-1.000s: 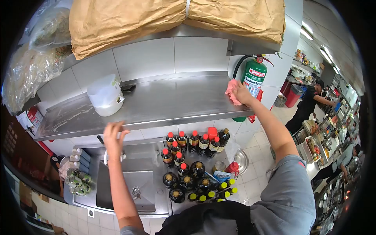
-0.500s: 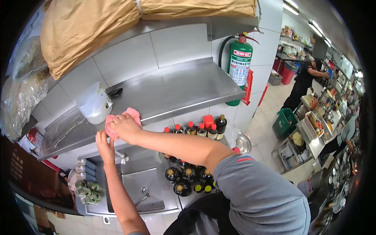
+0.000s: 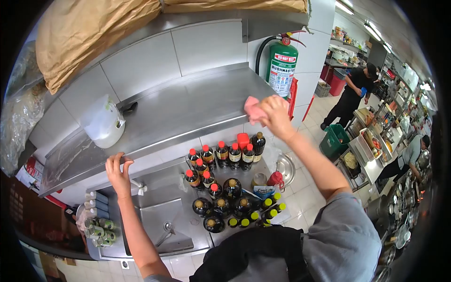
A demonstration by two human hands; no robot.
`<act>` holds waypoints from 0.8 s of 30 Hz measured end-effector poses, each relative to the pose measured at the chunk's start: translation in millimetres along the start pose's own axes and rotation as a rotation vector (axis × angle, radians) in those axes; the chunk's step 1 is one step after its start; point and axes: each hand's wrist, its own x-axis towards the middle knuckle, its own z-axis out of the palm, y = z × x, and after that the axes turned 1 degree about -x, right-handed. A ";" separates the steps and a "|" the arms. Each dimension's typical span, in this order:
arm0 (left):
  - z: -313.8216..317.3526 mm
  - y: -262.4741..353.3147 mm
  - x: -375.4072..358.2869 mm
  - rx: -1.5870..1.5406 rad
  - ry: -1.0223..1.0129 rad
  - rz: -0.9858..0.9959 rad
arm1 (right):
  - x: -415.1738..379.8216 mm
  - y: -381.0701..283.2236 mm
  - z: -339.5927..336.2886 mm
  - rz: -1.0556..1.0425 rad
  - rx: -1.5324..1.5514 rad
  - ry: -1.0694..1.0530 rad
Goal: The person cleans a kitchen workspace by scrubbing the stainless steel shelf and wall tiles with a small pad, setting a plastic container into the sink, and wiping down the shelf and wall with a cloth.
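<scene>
My right hand (image 3: 276,116) is closed on a pink cloth (image 3: 255,110) at the right end of a stainless steel shelf (image 3: 188,103). The cloth is bunched and hangs by the shelf's front edge. Farther left, my left hand (image 3: 118,173) has its fingertips against the shelf's front edge, the thumb held apart and no object in it. Just above that hand, a white plastic container (image 3: 104,126) stands on the shelf, with a small black object (image 3: 128,108) behind it.
Below are a steel sink (image 3: 164,223) and several red-capped bottles (image 3: 221,152). A green fire extinguisher (image 3: 282,70) hangs by the shelf's right end. Brown paper sacks (image 3: 94,37) lie overhead. Two people work at the right, one in black (image 3: 350,94).
My right hand has carried the pink cloth along the shelf from beside the container to the right end. My left hand has shifted slightly left, staying at the edge.
</scene>
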 end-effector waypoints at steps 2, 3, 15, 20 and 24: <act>4.1 4.3 1.7 -0.016 0.002 0.005 | 16.8 -51.6 23.0 -0.006 0.062 0.075; 2.6 6.8 1.8 -0.023 -0.003 0.011 | 31.0 -91.0 39.1 0.008 0.187 0.040; -3.2 6.0 5.2 0.059 -0.037 0.022 | 29.3 -73.7 35.9 -0.174 0.068 0.075; 0.6 3.0 1.0 0.036 -0.026 0.049 | -3.4 23.3 -19.5 -0.048 0.066 -0.075; -2.1 2.1 4.8 0.024 -0.010 0.070 | 24.5 -26.3 16.6 -0.162 0.251 -0.095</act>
